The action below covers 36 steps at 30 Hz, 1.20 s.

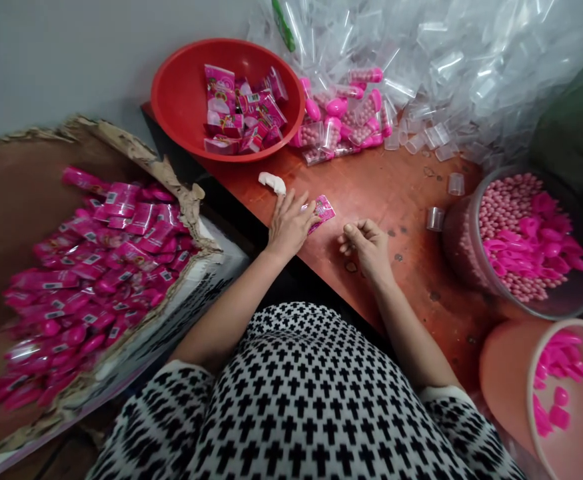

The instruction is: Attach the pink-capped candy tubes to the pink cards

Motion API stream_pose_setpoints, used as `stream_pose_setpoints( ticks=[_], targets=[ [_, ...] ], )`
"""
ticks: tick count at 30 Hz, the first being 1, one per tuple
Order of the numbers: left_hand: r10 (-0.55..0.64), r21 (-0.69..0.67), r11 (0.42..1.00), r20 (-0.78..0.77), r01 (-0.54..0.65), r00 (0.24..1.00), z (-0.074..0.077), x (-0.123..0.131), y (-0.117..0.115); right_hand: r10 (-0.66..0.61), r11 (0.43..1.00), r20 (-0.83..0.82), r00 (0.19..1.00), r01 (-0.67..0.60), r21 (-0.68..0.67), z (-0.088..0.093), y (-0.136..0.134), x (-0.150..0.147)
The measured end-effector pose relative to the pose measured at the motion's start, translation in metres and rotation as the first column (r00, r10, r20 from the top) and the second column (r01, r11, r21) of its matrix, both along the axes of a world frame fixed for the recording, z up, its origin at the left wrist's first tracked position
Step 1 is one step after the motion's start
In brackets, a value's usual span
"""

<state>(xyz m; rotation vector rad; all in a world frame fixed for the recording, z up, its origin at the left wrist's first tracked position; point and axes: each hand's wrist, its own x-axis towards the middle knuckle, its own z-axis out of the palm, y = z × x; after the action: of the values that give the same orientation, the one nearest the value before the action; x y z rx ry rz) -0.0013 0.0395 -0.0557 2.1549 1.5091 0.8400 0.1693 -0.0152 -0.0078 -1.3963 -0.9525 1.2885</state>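
Note:
My left hand (pixel 290 225) lies with its fingers stretched out on the table, the fingertips touching a small pink printed wrapper (pixel 324 209). Just beyond that hand rests a crumpled white piece (pixel 272 182) whose kind I cannot make out. To the right of the wrapper, my right hand (pixel 370 248) has its fingers curled and the thumb pressed against them. Anything inside that grip is hidden. Farther back, clear tubes filled with pink beads (pixel 332 133) and fitted with bright pink caps lie in a heap.
A red bowl (pixel 164 100) holds pink packets. On the left, a torn cardboard box (pixel 141 143) contains many more. Empty clear tubes (pixel 436 67) cover the table's back. At right stand a tub (pixel 464 233) of pink beads and caps and a peach bucket (pixel 508 373) with pink pieces.

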Motion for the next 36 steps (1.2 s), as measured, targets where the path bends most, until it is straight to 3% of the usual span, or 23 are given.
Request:
stream_pose_setpoints(
  ticks=[8,13,16,18,20,23,25,27,29,31,33,36],
  targets=[
    [0.077,0.1,0.99,0.17,-0.094,0.982,-0.011,0.001,-0.005,-0.026,0.998,-0.012,1.0,0.027,0.051,-0.01,0.013,-0.007],
    [0.033,0.072,0.995,0.381,-0.065,0.924,0.009,0.008,-0.021,-0.054,0.992,-0.18,0.982,0.074,0.104,-0.015,0.03,-0.022],
    [0.123,-0.136,0.989,0.561,-0.055,0.819,0.026,0.008,-0.03,-0.004,0.995,-0.187,0.982,0.022,0.097,-0.008,0.038,-0.019],
    [0.265,-0.39,0.92,0.673,0.026,0.691,0.034,0.006,-0.031,0.09,0.993,-0.172,0.981,-0.076,0.086,-0.001,0.042,-0.012],
    [0.369,-0.578,0.783,0.727,0.228,0.579,0.039,0.004,-0.029,0.212,0.977,-0.148,0.966,-0.204,0.065,0.005,0.044,-0.005],
    [0.446,-0.666,0.59,0.74,0.456,0.504,0.044,0.005,-0.025,0.346,0.938,-0.061,0.936,-0.345,0.027,0.011,0.048,0.002],
    [0.486,-0.688,0.554,0.724,0.469,0.489,0.045,0.007,-0.024,0.421,0.907,0.023,0.907,-0.421,0.013,0.013,0.054,0.006],
    [0.517,-0.701,0.571,0.711,0.426,0.477,0.045,0.009,-0.023,0.467,0.881,0.145,0.872,-0.473,0.009,0.015,0.067,0.014],
    [0.544,-0.708,0.601,0.703,0.372,0.459,0.044,0.01,-0.024,0.389,0.902,0.358,0.849,-0.429,0.037,0.019,0.091,0.027],
    [0.573,-0.719,0.612,0.69,0.329,0.442,0.042,0.011,-0.025,0.111,0.955,0.635,0.764,-0.26,0.146,0.024,0.125,0.044],
    [0.605,-0.736,0.601,0.673,0.31,0.425,0.042,0.012,-0.027,-0.127,0.957,0.822,0.555,-0.15,0.249,0.027,0.164,0.061],
    [0.653,-0.758,0.574,0.652,0.31,0.385,0.046,0.014,-0.027,-0.17,0.962,0.928,0.331,-0.15,0.23,0.028,0.219,0.077]
  ],
)
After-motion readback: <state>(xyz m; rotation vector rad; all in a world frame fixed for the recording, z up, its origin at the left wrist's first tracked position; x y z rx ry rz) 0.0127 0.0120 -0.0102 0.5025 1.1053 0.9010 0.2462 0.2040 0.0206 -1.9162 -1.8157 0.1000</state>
